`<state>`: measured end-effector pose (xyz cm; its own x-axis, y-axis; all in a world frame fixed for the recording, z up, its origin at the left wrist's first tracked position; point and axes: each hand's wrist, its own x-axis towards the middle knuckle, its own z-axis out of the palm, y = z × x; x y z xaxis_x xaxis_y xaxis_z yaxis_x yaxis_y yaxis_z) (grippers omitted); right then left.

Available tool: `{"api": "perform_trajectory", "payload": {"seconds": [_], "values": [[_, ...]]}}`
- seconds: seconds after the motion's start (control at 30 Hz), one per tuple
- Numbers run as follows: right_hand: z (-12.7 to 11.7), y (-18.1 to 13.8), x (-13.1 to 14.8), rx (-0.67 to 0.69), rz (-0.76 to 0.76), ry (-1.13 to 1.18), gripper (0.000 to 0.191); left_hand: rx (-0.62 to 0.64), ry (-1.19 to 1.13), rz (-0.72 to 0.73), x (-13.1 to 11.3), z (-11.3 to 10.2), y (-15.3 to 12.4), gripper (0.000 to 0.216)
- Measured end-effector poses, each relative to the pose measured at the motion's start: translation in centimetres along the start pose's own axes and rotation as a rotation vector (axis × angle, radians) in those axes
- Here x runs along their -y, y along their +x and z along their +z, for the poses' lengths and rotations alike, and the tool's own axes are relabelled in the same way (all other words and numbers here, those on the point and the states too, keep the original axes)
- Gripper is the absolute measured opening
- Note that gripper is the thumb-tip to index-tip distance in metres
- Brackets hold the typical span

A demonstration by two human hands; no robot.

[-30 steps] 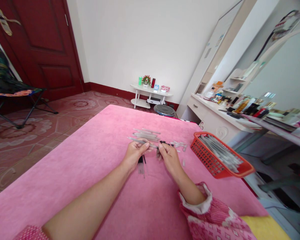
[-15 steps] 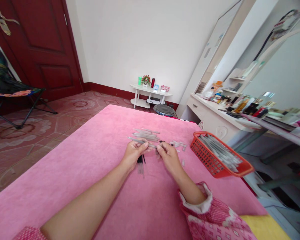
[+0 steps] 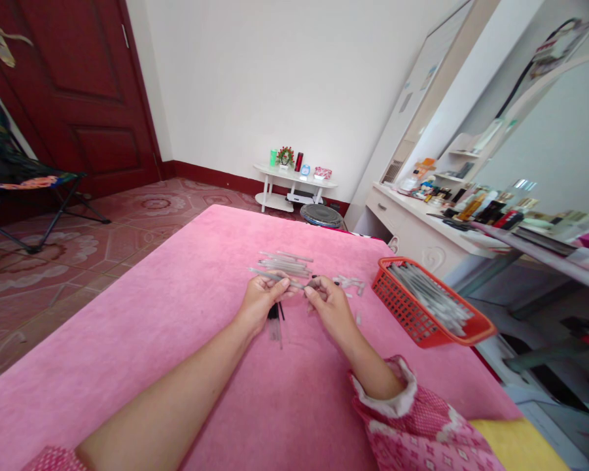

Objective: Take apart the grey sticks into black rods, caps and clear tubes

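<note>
A slim grey pen (image 3: 266,275) lies across my hands, its pointed end to the left. My left hand (image 3: 262,297) is closed around its middle, thumb on top. At the pen's right end, my right hand (image 3: 326,301) is closed in a pinch; whether a small part is also between those fingers is hidden. Just beyond my hands, several similar pens (image 3: 287,263) lie side by side on the pink cloth (image 3: 186,288). Small clear pieces, like pen caps (image 3: 353,285), are scattered right of my right hand. Black-ended thin clear sticks (image 3: 275,324) lie below my left hand.
A red plastic basket (image 3: 407,320) full of grey pens stands on the table's right side. Farther right is a white dresser (image 3: 412,222) crowded with bottles. A low white stand (image 3: 294,173) is by the wall, and a folding chair (image 3: 24,176) sits at left.
My hands hold nearly the same pose on the pen. The right fingers have shifted slightly at its right end, and dark bits seen beside them before are now mostly covered.
</note>
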<state>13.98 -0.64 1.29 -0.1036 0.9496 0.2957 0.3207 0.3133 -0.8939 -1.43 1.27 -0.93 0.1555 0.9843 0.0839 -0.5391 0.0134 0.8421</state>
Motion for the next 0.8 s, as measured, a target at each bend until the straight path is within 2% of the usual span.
{"api": "perform_trajectory", "payload": {"seconds": [0.13, 0.27, 0.4, 0.53, 0.63, 0.73, 0.8], "values": [[0.0, 0.1, -0.1, 0.03, 0.02, -0.029, 0.034, 0.014, 0.005, 0.002, 0.0, 0.0, 0.0, 0.029], [0.0, 0.1, -0.2, 0.02, -0.001, 0.003, 0.025, 0.023, 0.007, 0.001, 0.0, -0.1, 0.0, 0.027], [-0.1, 0.1, -0.2, 0.032, 0.027, -0.031, 0.035, 0.021, 0.008, -0.008, 0.0, 0.0, 0.0, 0.028], [0.0, 0.1, -0.1, 0.031, 0.031, 0.004, 0.028, 0.033, 0.012, 0.0, -0.1, 0.0, -0.1, 0.027], [0.0, 0.2, 0.0, 0.058, 0.043, -0.023, 0.032, 0.052, 0.025, 0.001, 0.0, -0.1, -0.1, 0.028], [-1.3, 0.6, -0.1, 0.101, 0.088, -0.103, 0.038, 0.051, 0.031, 0.007, 0.1, -0.2, 0.0, 0.03], [-3.0, 1.1, -0.3, 0.113, 0.102, -0.239, 0.037, 0.036, 0.029, 0.016, 0.0, -0.3, 0.0, 0.03]]}}
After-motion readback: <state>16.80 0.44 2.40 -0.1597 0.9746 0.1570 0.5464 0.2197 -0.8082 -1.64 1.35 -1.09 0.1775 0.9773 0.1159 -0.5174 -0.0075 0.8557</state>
